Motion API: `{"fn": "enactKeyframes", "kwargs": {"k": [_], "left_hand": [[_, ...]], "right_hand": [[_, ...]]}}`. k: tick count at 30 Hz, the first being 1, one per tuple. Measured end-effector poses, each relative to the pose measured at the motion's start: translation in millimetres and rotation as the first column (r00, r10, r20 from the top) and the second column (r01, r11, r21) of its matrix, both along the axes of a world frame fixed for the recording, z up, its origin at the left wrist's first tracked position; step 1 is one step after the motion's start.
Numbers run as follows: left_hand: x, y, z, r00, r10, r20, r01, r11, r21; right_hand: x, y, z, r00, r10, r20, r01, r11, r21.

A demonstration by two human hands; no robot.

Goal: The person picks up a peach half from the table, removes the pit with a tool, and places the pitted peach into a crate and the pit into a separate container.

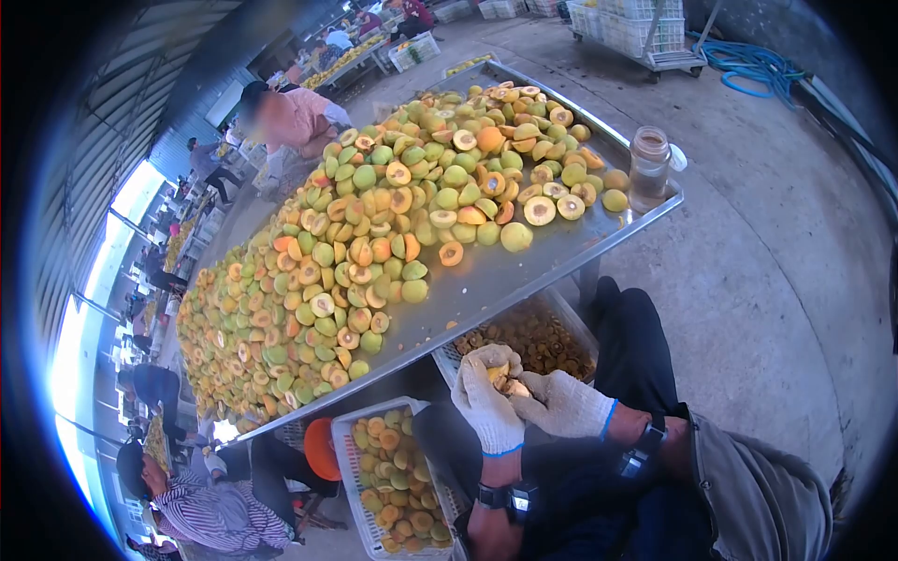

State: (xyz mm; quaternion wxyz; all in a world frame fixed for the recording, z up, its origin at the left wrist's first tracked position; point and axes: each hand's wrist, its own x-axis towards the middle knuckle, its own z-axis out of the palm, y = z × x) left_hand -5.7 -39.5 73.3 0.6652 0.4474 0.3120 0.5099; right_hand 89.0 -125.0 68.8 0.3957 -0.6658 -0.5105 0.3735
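Note:
My left hand (484, 407), in a white knitted glove, is closed around a piece of yellow peach (498, 376). My right hand (569, 404), gloved the same way, meets it from the right with its fingers bent against the piece. Its fingertips are partly hidden, so I cannot make out whether it also holds a small tool. Just beyond both hands is a white crate (587, 337) of brown pits (533, 341). Above it stands a metal table (486, 285) heaped with halved peaches (374, 210), green to orange, some showing their pits.
A crate (348, 467) of peach halves stands at lower left, near an orange-red bucket (321, 449). A clear bottle (648, 168) is on the table's right corner. People (220, 510) sit or stand around. A crate trolley (645, 42) and blue hose (748, 67) are behind.

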Motion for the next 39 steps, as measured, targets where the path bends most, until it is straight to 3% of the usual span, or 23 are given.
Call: {"fn": "enactKeyframes", "kwargs": {"k": [2, 6, 8, 9, 11, 15, 17, 23, 25, 26, 28, 31, 35, 36, 38, 39], "left_hand": [[0, -1, 0, 0.999, -0.015, 0.032, 0.015, 1.0, 0.013], [-4, 0, -2, 0.997, -0.063, 0.044, 0.062, 0.998, 0.008], [-6, 3, -7, 0.995, -0.085, 0.053, 0.085, 0.996, 0.012], [-6, 4, -9, 0.995, -0.095, 0.04, 0.095, 0.995, 0.018], [-6, 5, -10, 0.994, -0.104, 0.028, 0.104, 0.994, 0.023], [-10, 14, -10, 0.957, -0.288, 0.036, 0.286, 0.956, 0.06], [-11, 18, -19, 0.939, -0.344, 0.023, 0.341, 0.936, 0.085], [-6, 26, -35, 0.898, -0.421, 0.126, 0.435, 0.893, -0.113], [-4, 28, -40, 0.905, -0.395, 0.157, 0.425, 0.859, -0.287], [-5, 29, -41, 0.906, -0.392, 0.16, 0.422, 0.859, -0.288], [-9, 30, -42, 0.862, -0.401, 0.311, 0.504, 0.748, -0.431], [-12, 23, -46, 0.903, -0.347, 0.253, 0.423, 0.82, -0.386], [-12, 23, -42, 0.913, -0.279, 0.297, 0.392, 0.801, -0.452], [-11, 24, -49, 0.905, -0.248, 0.346, 0.391, 0.807, -0.443], [-13, 28, -60, 0.891, -0.161, 0.425, 0.368, 0.805, -0.465], [-16, 30, -68, 0.891, -0.152, 0.428, 0.362, 0.808, -0.465]], "right_hand": [[0, -2, -1, 0.968, 0.028, -0.251, -0.024, 0.999, 0.022], [5, -4, -1, 0.947, 0.064, -0.313, -0.051, 0.997, 0.05], [13, -5, 9, 0.802, 0.049, -0.595, -0.255, 0.93, -0.267], [15, -5, 8, 0.804, 0.054, -0.592, -0.258, 0.929, -0.266], [16, -6, 4, 0.696, 0.039, -0.717, -0.32, 0.911, -0.261], [20, -6, -4, 0.581, 0.025, -0.813, -0.384, 0.889, -0.248], [21, -4, -13, 0.368, -0.004, -0.93, -0.473, 0.86, -0.191], [27, -3, -32, 0.234, -0.053, -0.971, -0.508, 0.844, -0.169], [29, -2, -37, 0.251, -0.049, -0.967, -0.523, 0.833, -0.178], [29, -3, -39, 0.265, -0.044, -0.963, -0.535, 0.824, -0.185], [26, -4, -38, 0.276, -0.061, -0.959, -0.527, 0.825, -0.204], [26, -4, -39, 0.255, -0.062, -0.965, -0.52, 0.832, -0.191], [22, -8, -38, 0.145, 0.018, -0.989, -0.485, 0.873, -0.055], [22, -10, -41, 0.147, 0.019, -0.989, -0.494, 0.867, -0.057], [21, -11, -48, 0.252, -0.074, -0.965, -0.294, 0.944, -0.149], [19, -8, -49, 0.255, -0.073, -0.964, -0.302, 0.941, -0.151]]}}
